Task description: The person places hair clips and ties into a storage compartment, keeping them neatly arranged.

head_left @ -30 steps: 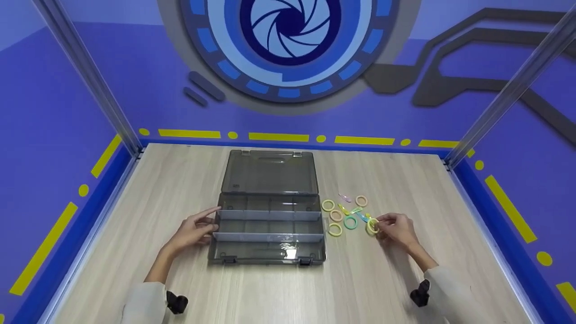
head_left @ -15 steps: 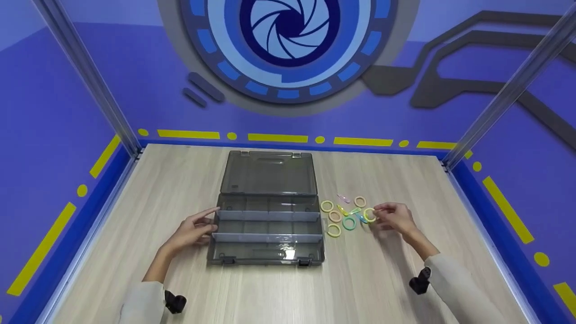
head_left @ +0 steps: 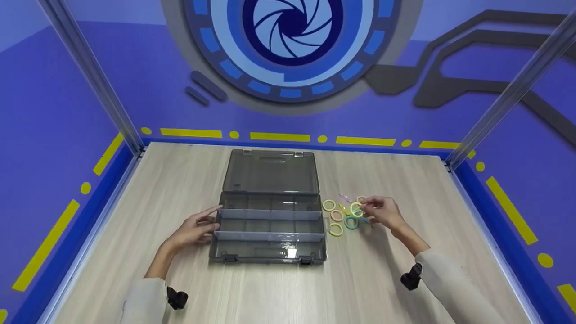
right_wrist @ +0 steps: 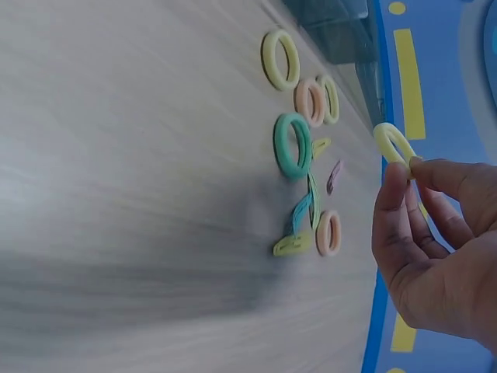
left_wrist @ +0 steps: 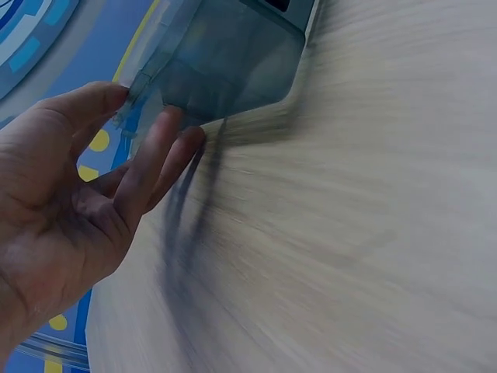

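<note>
- Now the right hand [head_left: 382,212] pinches a yellow hair tie [right_wrist: 384,142], raised; loose ties [right_wrist: 280,148] and clips [right_wrist: 292,245] lie below it on the tabletop [head_left: 270,292].
- Left hand [head_left: 190,231], fingers spread, touches the open box [head_left: 270,226] beside it.
- Carrying seems the step; next calls for a steady pinch.

The box [head_left: 270,226] lies on the table [head_left: 360,283], its lid [head_left: 271,173] at twelve o'clock, left hand [head_left: 191,230] at nine, rings [right_wrist: 281,148] and clips [right_wrist: 301,213] at three.
</note>
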`<state>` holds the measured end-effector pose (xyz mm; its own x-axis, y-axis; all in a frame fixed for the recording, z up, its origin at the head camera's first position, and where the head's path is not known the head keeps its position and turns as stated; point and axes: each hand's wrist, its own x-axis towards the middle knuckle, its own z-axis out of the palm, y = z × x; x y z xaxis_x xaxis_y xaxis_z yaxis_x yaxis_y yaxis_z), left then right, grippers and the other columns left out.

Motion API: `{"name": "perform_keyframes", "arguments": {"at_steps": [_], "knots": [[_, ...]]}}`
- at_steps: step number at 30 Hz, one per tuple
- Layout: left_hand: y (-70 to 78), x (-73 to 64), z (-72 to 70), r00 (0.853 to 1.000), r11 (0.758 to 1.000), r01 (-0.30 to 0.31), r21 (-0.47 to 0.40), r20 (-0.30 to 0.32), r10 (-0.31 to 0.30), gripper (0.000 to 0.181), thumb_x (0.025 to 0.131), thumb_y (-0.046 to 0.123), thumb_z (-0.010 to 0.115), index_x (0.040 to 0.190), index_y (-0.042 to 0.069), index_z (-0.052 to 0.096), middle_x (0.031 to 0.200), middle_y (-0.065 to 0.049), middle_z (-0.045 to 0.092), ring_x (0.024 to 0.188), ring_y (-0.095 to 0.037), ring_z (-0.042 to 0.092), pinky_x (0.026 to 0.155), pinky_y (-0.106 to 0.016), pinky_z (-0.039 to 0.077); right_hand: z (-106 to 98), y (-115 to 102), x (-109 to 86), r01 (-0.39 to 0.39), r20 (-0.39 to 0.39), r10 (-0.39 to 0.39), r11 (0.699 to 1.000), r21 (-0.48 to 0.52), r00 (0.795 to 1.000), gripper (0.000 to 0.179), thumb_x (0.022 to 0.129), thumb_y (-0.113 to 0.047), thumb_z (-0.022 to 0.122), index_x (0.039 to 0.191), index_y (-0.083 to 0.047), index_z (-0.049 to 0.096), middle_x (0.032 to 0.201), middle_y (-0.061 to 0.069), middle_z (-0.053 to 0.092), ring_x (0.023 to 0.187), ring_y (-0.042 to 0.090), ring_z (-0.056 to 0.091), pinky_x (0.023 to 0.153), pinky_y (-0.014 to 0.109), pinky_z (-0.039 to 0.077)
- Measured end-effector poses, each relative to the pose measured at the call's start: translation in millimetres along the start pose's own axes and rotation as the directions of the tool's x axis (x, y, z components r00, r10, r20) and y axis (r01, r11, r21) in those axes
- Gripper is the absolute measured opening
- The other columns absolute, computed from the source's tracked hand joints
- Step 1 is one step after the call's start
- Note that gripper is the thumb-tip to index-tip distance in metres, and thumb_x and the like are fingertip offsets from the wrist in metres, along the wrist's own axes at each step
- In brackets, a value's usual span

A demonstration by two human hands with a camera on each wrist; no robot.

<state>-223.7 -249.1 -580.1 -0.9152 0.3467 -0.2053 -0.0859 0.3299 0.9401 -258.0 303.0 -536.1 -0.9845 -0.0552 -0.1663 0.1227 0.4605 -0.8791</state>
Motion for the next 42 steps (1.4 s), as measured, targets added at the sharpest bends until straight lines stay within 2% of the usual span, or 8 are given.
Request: {"name": "perform_keyframes", "arguments": {"at_steps": [5, 12, 18, 23, 28, 35, 42], "knots": [[2.2, 2.2, 2.1, 1.0, 1.0, -0.012, -0.001, 0.003, 0.012, 0.064, 0.103, 0.017, 0.062, 0.16, 0.012, 0.034, 0.125, -0.025, 0.05, 0.073, -0.013, 0.053, 0.062, -0.023, 0.049, 13, -9, -1.0, 0.006, 0.021, -0.007, 0.997, 0.073, 1.0, 0.03, 0.098, -0.009, 0.067, 0.12, 0.011, 0.065, 0.097, 0.007, 0.07, 0.08, 0.01, 0.071, 0.066, 0.023, 0.059], [1.0, 1.5, 4.6, 0.999, 0.999, -0.01, -0.045, 0.031, 0.011, 0.066, 0.104, 0.019, 0.06, 0.162, 0.011, 0.028, 0.13, -0.024, 0.045, 0.064, -0.01, 0.04, 0.058, -0.023, 0.039, 28, -20, -1.2, -0.013, 0.085, -0.003, 0.982, 0.187, 0.996, 0.034, 0.099, -0.008, 0.066, 0.126, 0.013, 0.063, 0.094, 0.002, 0.069, 0.082, 0.012, 0.072, 0.073, 0.028, 0.062], [-1.5, 4.2, 4.4, 1.0, 0.999, -0.014, -0.048, 0.025, 0.015, 0.066, 0.104, 0.021, 0.06, 0.162, 0.013, 0.03, 0.133, -0.025, 0.046, 0.063, -0.01, 0.039, 0.058, -0.023, 0.038, 39, -25, 1.6, -0.046, 0.099, 0.026, 0.976, 0.212, 0.995, 0.037, 0.098, -0.012, 0.068, 0.127, 0.012, 0.062, 0.097, 0.004, 0.071, 0.082, 0.011, 0.072, 0.07, 0.025, 0.06], [-3.2, 3.5, 4.1, 0.999, 0.998, -0.022, -0.056, 0.03, 0.023, 0.066, 0.105, 0.021, 0.06, 0.162, 0.012, 0.028, 0.132, -0.024, 0.044, 0.063, -0.009, 0.038, 0.058, -0.023, 0.037, 46, -26, 4.6, -0.047, 0.123, 0.016, 0.967, 0.251, 0.992, 0.039, 0.098, -0.011, 0.068, 0.128, 0.013, 0.06, 0.096, 0.002, 0.069, 0.081, 0.01, 0.07, 0.073, 0.027, 0.062], [-5.9, 2.8, 4.7, 0.999, 0.997, -0.011, -0.075, 0.03, 0.013, 0.066, 0.105, 0.022, 0.06, 0.162, 0.015, 0.029, 0.129, -0.02, 0.044, 0.064, -0.009, 0.038, 0.059, -0.023, 0.037, 54, -26, 7.0, -0.045, 0.153, -0.006, 0.944, 0.326, 0.988, 0.04, 0.097, -0.007, 0.068, 0.127, 0.016, 0.058, 0.096, 0.005, 0.071, 0.081, 0.011, 0.072, 0.079, 0.033, 0.063], [-7.4, 2.3, 3.6, 1.0, 0.997, -0.014, -0.073, 0.026, 0.016, 0.066, 0.104, 0.023, 0.061, 0.162, 0.014, 0.03, 0.132, -0.023, 0.045, 0.064, -0.011, 0.039, 0.058, -0.023, 0.037, 66, -31, 8.9, -0.064, 0.184, -0.008, 0.921, 0.384, 0.983, 0.039, 0.095, -0.006, 0.071, 0.126, 0.015, 0.059, 0.095, 0.006, 0.074, 0.08, 0.012, 0.074, 0.075, 0.029, 0.062], [-10.2, -0.7, 0.9, 0.998, 0.993, -0.026, -0.113, 0.052, 0.032, 0.067, 0.105, 0.02, 0.059, 0.163, 0.011, 0.027, 0.118, -0.015, 0.046, 0.065, -0.008, 0.038, 0.059, -0.022, 0.037, 81, -37, 9.7, -0.07, 0.211, -0.023, 0.905, 0.419, 0.977, 0.031, 0.095, -0.001, 0.068, 0.122, 0.014, 0.061, 0.087, 0.002, 0.073, 0.076, 0.012, 0.073, 0.071, 0.025, 0.062]]}}
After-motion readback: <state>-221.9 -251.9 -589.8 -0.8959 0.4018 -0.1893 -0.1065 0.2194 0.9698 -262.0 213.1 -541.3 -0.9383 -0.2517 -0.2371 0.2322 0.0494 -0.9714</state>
